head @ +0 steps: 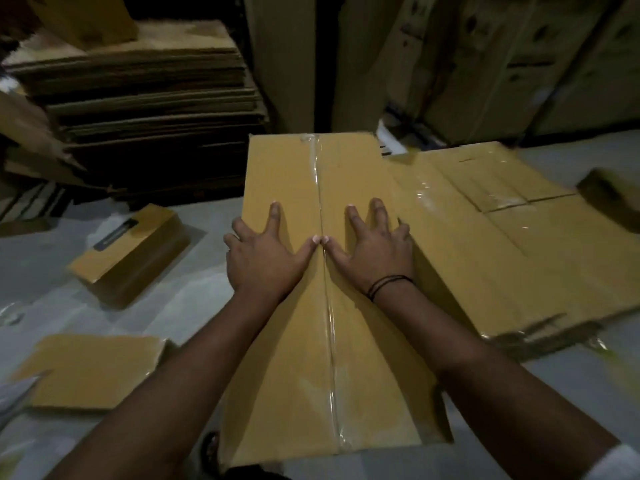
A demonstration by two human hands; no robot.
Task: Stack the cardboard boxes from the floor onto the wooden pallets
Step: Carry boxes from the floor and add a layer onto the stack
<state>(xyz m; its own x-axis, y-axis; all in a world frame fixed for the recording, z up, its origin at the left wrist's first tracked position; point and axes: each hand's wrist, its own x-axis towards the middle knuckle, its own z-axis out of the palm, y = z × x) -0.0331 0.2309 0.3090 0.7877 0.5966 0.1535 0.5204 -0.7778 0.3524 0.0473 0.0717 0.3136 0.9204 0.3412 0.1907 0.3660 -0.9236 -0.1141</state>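
Reaching forward, both arms stretch over a cardboard box (294, 341) lying on the floor (194, 271) straight ahead. The left hand (266, 258) and right hand (375, 251) press flat on its top, fingers spread and gripping nothing, thumbs meeting at the tape seam (329, 327). The box's long side runs away from the person, along that seam. Flattened cardboard (502, 254) lies just beside it on the right; beyond on the left stands a stack of sheets (156, 98).

Your left hand (265, 252) and right hand (375, 252) lie flat with fingers spread on the taped cardboard box (311, 341), thumbs nearly touching over its clear tape seam (317, 174). Beside your right hand lies a flattened carton (502, 244). Out past your left hand sits a small box (130, 254) on the floor (194, 296).
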